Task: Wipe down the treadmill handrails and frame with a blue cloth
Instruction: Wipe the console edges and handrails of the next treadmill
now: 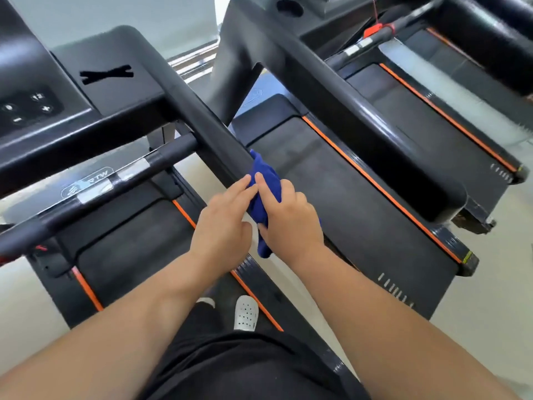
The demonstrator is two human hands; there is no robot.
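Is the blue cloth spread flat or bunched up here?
Bunched up: the blue cloth is a crumpled wad gripped in the right hand, the left hand touching it, at the handrail.

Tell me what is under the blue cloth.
The black handrail runs down into the blue cloth, so the cloth covers its lower end. That end is hidden by the cloth, the right hand gripping it and the left hand touching it.

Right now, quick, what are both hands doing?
Left hand: open, fingertips touching the blue cloth.
Right hand: gripping the blue cloth.
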